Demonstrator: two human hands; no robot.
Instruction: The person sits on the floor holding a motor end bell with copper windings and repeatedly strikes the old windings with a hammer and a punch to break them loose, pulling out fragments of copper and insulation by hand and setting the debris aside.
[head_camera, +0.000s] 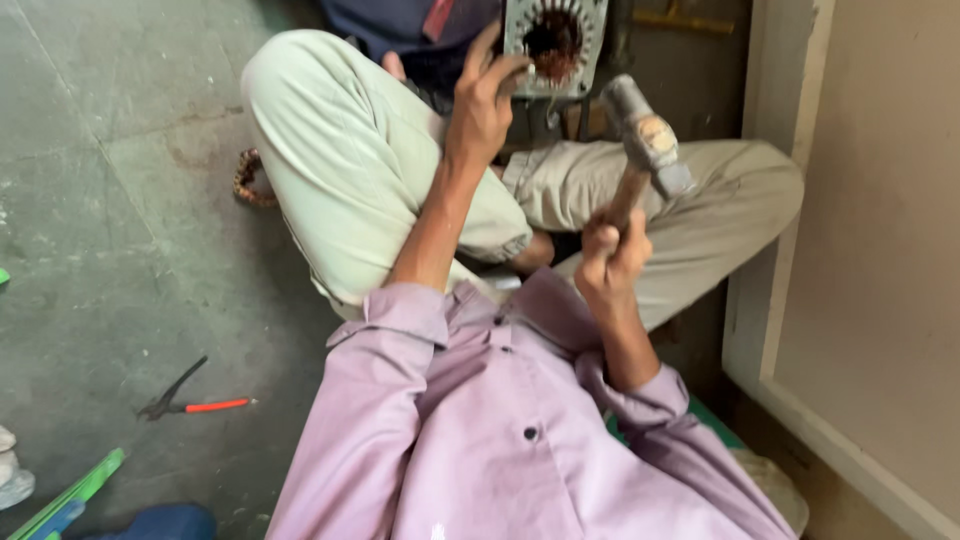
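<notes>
L hand (480, 105) grips stator (553, 45) edge at top, steadying it betw knees. R hand (610, 255) fist closed on hammer (645, 140) handle, head raised beside stator. Pliers (185, 400) on floor, well apart.

Grey concrete floor (120, 200); red-handled pliers (190, 400), green strip (75, 495), brown chain (250, 180) on it.

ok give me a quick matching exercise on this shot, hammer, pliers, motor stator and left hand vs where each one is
Things:
1. hammer
2. pliers
3. motor stator
4. left hand

Places or states:
A. lying on the floor, red handles
B. gripped by the right hand, head raised
C. touching the edge of the stator
D. top of the picture, round opening with windings

Pairs: 1-B, 2-A, 3-D, 4-C
</notes>
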